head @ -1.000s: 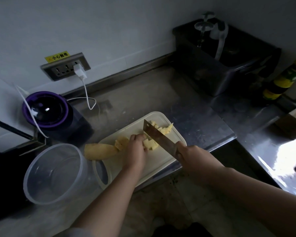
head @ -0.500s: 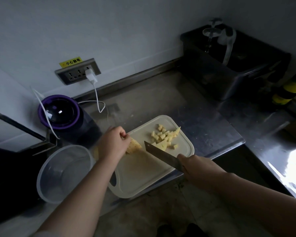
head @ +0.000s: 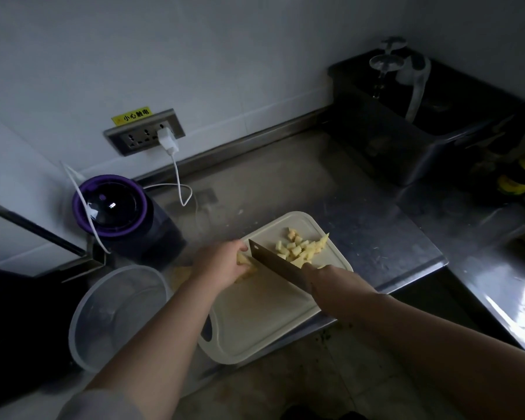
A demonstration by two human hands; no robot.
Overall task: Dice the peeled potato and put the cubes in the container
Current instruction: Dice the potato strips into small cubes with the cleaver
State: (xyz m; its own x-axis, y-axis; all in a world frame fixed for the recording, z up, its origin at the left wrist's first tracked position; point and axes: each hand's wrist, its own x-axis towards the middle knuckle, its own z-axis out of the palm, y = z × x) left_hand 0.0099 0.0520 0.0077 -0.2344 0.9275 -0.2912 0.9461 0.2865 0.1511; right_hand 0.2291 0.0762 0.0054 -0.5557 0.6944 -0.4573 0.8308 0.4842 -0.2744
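Observation:
A cream cutting board [head: 255, 322] lies on the steel counter. A pile of yellow potato cubes [head: 300, 248] sits at its far right corner. My left hand [head: 222, 262] grips a piece of peeled potato [head: 245, 262] at the board's left edge. My right hand [head: 334, 280] holds a cleaver [head: 273, 262] by its handle, with the blade standing just right of the potato piece. More potato [head: 181, 272] shows behind my left wrist. A clear round plastic container [head: 115, 313] stands left of the board with nothing visible inside.
A purple-rimmed blender [head: 115, 207] stands behind the container, near a white cable [head: 179, 183] plugged into a wall socket [head: 146, 136]. A dark steel sink [head: 431, 116] is at the back right. The counter edge [head: 406, 283] drops off just right of the board.
My left hand brought the potato piece onto the board beside the blade. The cleaver shifted left, away from the cube pile, to stand against that piece.

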